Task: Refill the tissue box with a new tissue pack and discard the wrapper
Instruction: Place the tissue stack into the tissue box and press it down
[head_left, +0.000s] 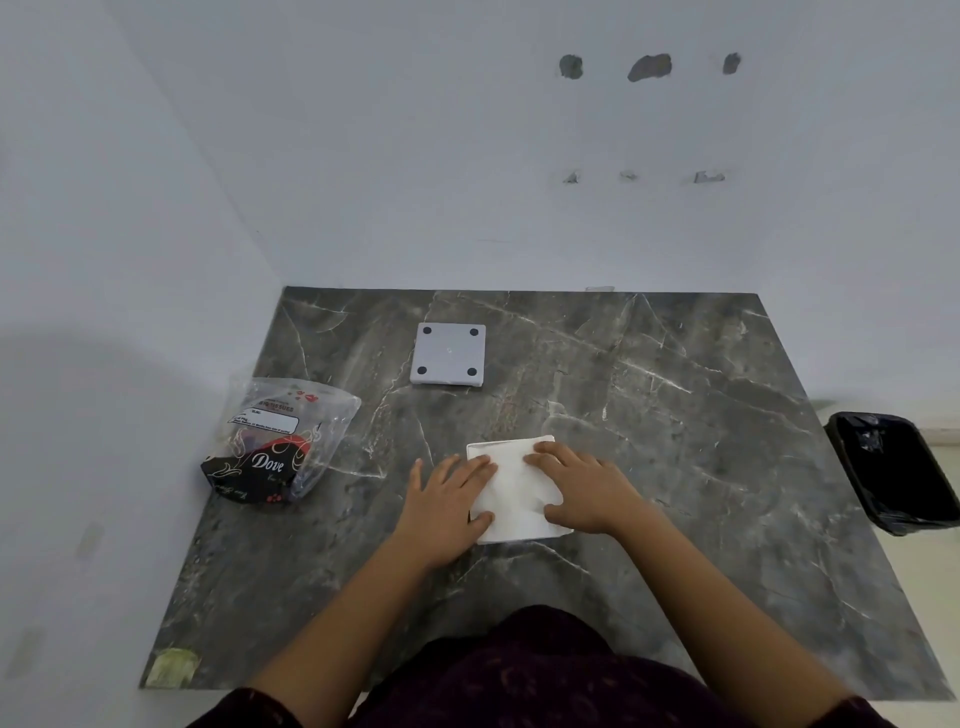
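Observation:
A white stack of tissues (517, 488) lies on the dark marble table (675, 441), seemingly filling a box whose dark edge barely shows at its left. My left hand (447, 506) lies flat on the stack's left side, thumb on its near edge. My right hand (584, 488) presses on the right side, fingers spread. A white square panel with four black round feet (448, 354) lies further back. The clear plastic wrapper (278, 447), printed "Dove" in black and red, lies emptied and crumpled at the table's left edge.
A black-lined bin (896, 470) stands on the floor off the table's right edge. White walls meet behind and to the left of the table. A yellowish sticker (171, 667) marks the near left corner.

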